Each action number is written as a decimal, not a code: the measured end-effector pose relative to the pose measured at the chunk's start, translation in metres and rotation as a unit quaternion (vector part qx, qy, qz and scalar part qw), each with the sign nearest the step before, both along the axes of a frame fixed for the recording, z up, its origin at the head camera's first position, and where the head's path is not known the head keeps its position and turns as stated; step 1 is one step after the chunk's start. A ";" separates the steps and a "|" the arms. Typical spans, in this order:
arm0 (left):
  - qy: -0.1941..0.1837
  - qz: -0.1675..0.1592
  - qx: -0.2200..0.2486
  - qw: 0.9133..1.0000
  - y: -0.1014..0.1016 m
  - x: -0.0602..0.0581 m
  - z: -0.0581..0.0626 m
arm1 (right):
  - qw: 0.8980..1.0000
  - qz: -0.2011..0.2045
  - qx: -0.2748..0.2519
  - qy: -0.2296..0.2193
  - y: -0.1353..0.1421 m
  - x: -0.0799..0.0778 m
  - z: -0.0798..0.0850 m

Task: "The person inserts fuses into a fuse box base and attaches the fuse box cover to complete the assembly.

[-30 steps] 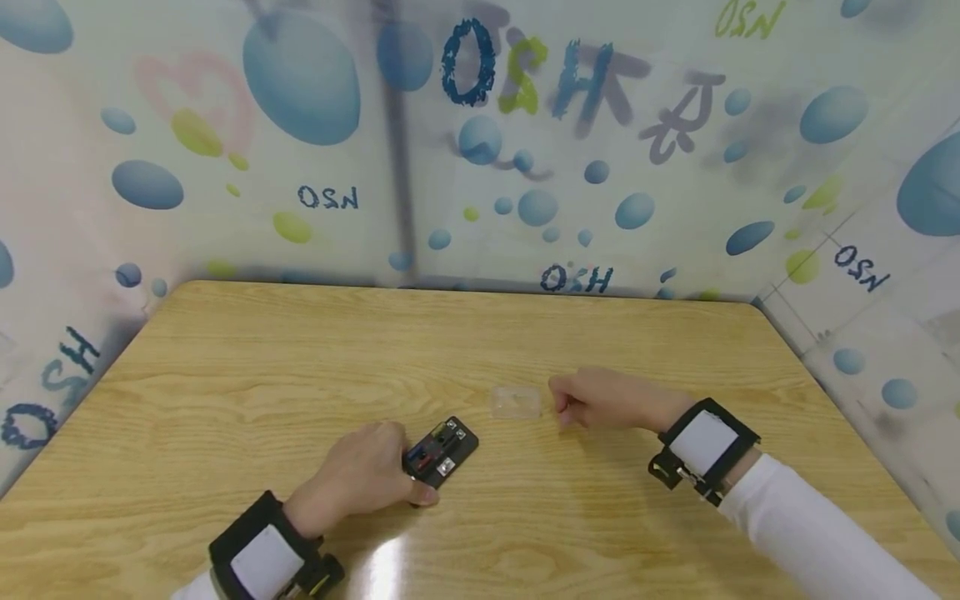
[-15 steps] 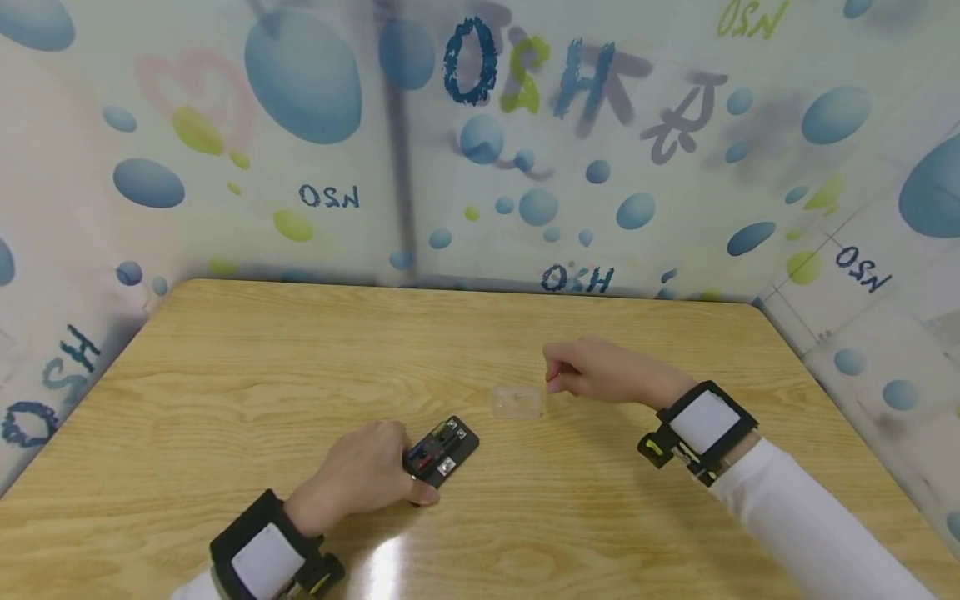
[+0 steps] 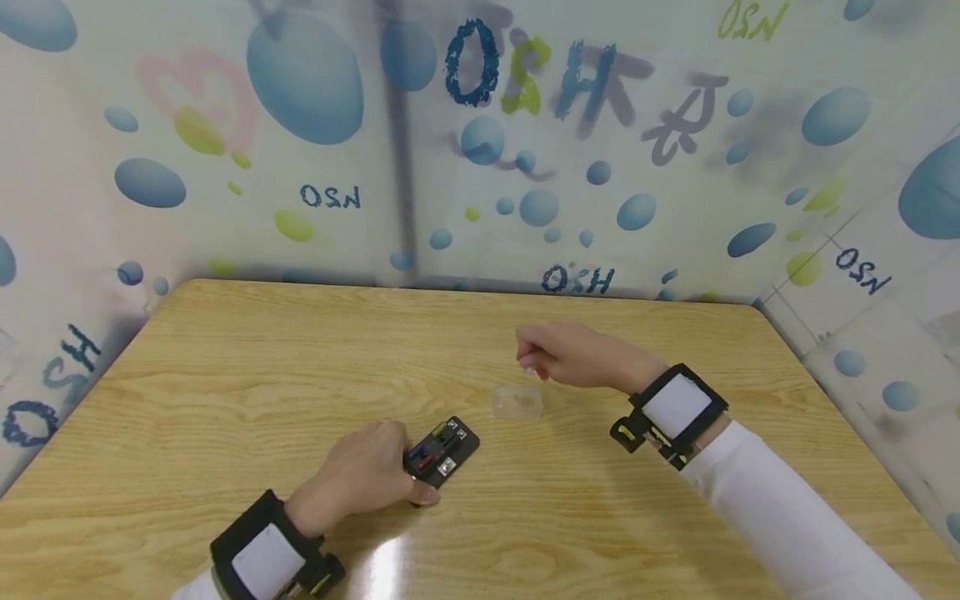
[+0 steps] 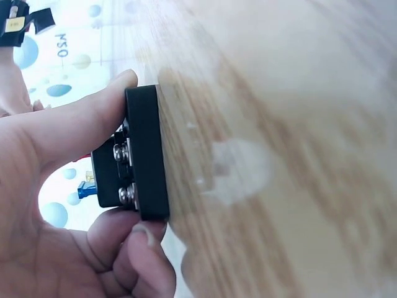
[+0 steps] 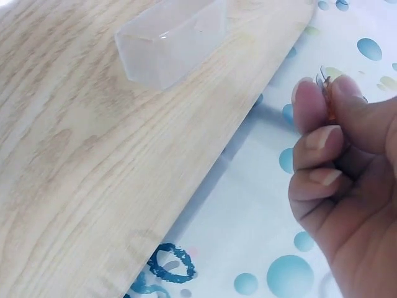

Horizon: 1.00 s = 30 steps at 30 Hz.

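Note:
At the middle of the table, my left hand (image 3: 360, 467) grips a black fuse block (image 3: 442, 454) by its edges. Red, blue and yellow pieces and metal screws show on its top. In the left wrist view the fuse block (image 4: 146, 155) is pinched between thumb and curled fingers, its flat base facing the table. Farther right, my right hand (image 3: 573, 354) is raised above the table, just behind a clear plastic box (image 3: 517, 403). In the right wrist view its thumb and index finger pinch a small orange blade fuse (image 5: 330, 102) with thin metal prongs; the fingers partly hide it.
The wooden table (image 3: 315, 350) ends at a back edge against a wall sheet (image 3: 480, 217) printed with blue and green spots. The clear box (image 5: 170, 46) stands upright; its contents are hard to make out. Black camera straps sit on both wrists.
My right hand has risen off the table and moved left, from beside the clear box to just behind and above it. The left hand and the fuse block have stayed in place.

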<state>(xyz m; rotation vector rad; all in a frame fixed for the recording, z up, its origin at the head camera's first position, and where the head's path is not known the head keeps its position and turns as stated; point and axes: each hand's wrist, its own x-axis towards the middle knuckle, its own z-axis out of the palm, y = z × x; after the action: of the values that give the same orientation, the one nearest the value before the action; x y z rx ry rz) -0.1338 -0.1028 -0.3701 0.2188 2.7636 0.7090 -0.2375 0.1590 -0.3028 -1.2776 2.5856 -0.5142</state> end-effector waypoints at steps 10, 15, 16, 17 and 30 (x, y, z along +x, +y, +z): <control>-0.005 0.004 0.006 1.000 0.000 -0.001 0.000 | 0.999 0.003 0.033 0.009 -0.027 0.000 0.006; -0.010 0.004 0.004 1.000 0.000 -0.002 0.000 | 0.999 0.026 0.037 0.021 -0.041 0.004 0.004; -0.011 0.003 0.003 1.000 -0.001 -0.002 0.000 | 0.999 0.029 0.035 0.023 -0.043 0.005 0.004; -0.012 0.002 0.003 1.000 -0.001 -0.002 0.000 | 0.999 0.031 0.034 0.024 -0.046 0.006 0.004; -0.014 0.002 -0.001 1.000 -0.002 -0.003 -0.002 | 0.993 0.056 0.030 0.103 -0.069 0.013 0.002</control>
<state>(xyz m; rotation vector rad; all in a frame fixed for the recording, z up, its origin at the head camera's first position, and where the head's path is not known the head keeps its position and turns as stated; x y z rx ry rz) -0.1368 -0.1051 -0.3722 0.2005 2.7393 0.7042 -0.2245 0.0899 -0.3007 -1.5156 2.6484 -0.2951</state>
